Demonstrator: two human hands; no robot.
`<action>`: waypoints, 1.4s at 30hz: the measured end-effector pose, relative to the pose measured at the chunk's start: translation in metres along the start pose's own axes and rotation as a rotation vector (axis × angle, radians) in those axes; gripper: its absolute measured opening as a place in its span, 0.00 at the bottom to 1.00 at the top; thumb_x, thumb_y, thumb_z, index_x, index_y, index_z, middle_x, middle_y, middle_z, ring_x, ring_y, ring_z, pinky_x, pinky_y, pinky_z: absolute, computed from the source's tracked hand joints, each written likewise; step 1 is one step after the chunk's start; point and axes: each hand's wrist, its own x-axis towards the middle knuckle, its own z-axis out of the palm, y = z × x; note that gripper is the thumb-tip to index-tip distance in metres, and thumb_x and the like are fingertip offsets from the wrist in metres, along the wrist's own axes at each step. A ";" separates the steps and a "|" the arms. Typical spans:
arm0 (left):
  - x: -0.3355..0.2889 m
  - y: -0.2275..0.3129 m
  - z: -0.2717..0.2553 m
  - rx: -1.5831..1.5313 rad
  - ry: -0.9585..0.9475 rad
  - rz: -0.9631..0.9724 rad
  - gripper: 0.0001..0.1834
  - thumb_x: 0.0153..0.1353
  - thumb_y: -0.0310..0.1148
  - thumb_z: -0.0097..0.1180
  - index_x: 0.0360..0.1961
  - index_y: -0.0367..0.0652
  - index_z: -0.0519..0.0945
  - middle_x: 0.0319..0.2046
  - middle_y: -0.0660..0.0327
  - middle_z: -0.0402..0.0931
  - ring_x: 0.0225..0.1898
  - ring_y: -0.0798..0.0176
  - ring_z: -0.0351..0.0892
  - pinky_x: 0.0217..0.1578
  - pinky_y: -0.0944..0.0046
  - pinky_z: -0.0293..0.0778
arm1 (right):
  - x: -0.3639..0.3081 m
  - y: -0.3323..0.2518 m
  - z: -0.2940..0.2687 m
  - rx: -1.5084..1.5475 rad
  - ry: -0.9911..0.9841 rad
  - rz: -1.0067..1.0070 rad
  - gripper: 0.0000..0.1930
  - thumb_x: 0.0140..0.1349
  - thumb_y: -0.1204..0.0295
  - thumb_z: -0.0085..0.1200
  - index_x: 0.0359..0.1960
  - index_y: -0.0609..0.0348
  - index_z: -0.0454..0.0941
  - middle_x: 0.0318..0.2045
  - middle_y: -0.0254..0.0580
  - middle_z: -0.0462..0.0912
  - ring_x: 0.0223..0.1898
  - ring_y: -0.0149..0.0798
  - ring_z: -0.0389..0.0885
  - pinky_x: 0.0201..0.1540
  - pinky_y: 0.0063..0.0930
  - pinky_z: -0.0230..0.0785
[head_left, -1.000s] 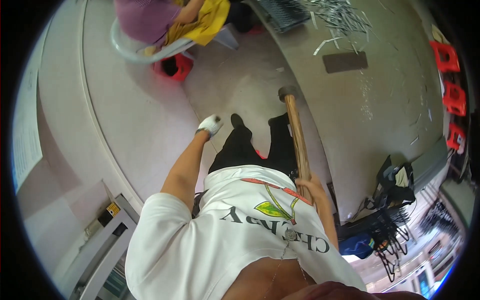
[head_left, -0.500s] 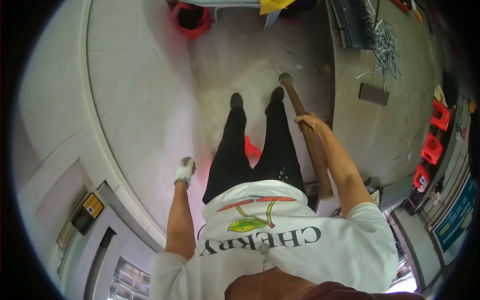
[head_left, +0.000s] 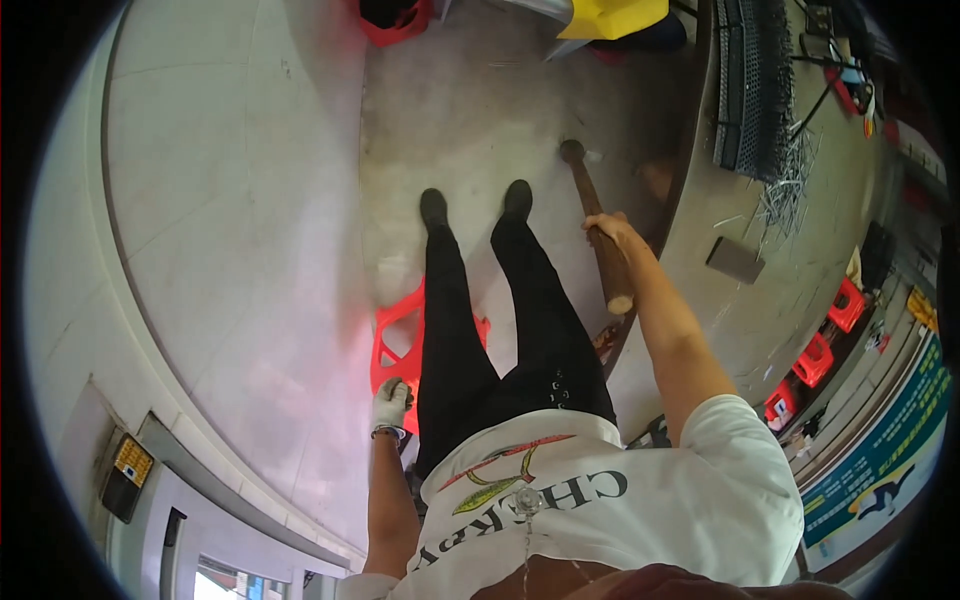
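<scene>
My right hand [head_left: 606,226], bare, is wrapped round a long brown wooden pole [head_left: 608,265]. The pole slants beside my right leg, with its pale cut end towards me and its far end near the floor ahead of my right foot. My left hand [head_left: 392,403] wears a light glove and hangs by my left thigh. Its fingers are curled, and no object shows in them. Directly behind that hand is a red plastic stool [head_left: 392,325], partly covered by my left leg. Whether the glove touches the stool I cannot tell.
A long worktable [head_left: 690,300] runs along my right, bearing a black mesh basket [head_left: 735,110], a pile of thin metal strips [head_left: 787,200] and a dark flat block [head_left: 735,260]. Several red stools [head_left: 813,358] stand beyond it. A yellow cloth [head_left: 612,15] and a red bucket [head_left: 400,28] are ahead.
The view has shifted, with the worktable's items now lower in it. The pole's near end has swung forward, away from my hip. My left hand has moved closer to my thigh, and more of the red stool shows.
</scene>
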 end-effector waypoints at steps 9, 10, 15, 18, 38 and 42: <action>0.046 0.025 0.064 0.099 0.058 0.231 0.17 0.60 0.31 0.52 0.47 0.31 0.72 0.41 0.51 0.76 0.41 0.64 0.76 0.44 0.66 0.71 | 0.048 -0.052 -0.057 -0.306 0.099 -0.151 0.12 0.42 0.73 0.60 0.25 0.71 0.76 0.20 0.47 0.77 0.18 0.39 0.76 0.21 0.30 0.69; 0.043 0.049 0.072 0.096 0.055 0.234 0.17 0.60 0.32 0.52 0.48 0.32 0.72 0.42 0.51 0.76 0.42 0.63 0.76 0.44 0.66 0.71 | 0.046 -0.061 -0.054 -0.331 0.097 -0.159 0.12 0.42 0.73 0.60 0.25 0.71 0.76 0.20 0.47 0.77 0.18 0.39 0.76 0.21 0.30 0.69; 0.069 0.075 0.109 -0.001 0.043 0.389 0.15 0.60 0.30 0.51 0.47 0.35 0.72 0.35 0.61 0.76 0.29 0.73 0.73 0.29 0.73 0.71 | 0.022 -0.097 -0.029 -0.135 -0.162 -0.280 0.09 0.46 0.74 0.58 0.25 0.68 0.74 0.19 0.44 0.76 0.17 0.37 0.74 0.20 0.29 0.67; 0.094 0.079 0.136 -0.087 0.029 0.370 0.15 0.61 0.30 0.51 0.48 0.36 0.72 0.35 0.61 0.76 0.29 0.73 0.73 0.31 0.73 0.71 | 0.008 -0.127 0.012 -0.061 -0.243 -0.275 0.08 0.46 0.74 0.58 0.24 0.66 0.74 0.18 0.43 0.75 0.17 0.35 0.74 0.20 0.28 0.67; 0.169 0.058 0.247 -0.364 -0.155 0.203 0.13 0.61 0.26 0.49 0.47 0.37 0.72 0.31 0.63 0.75 0.29 0.73 0.73 0.34 0.73 0.70 | 0.162 -0.311 0.092 -0.238 -0.025 -0.385 0.10 0.52 0.67 0.52 0.20 0.61 0.75 0.17 0.42 0.76 0.16 0.36 0.73 0.22 0.26 0.66; 0.170 0.069 0.254 -0.300 -0.218 0.204 0.12 0.60 0.26 0.50 0.45 0.35 0.73 0.30 0.63 0.74 0.30 0.73 0.73 0.34 0.73 0.70 | 0.194 -0.341 0.055 -0.351 -0.256 -0.296 0.10 0.50 0.67 0.55 0.19 0.60 0.75 0.16 0.44 0.77 0.14 0.37 0.72 0.21 0.27 0.67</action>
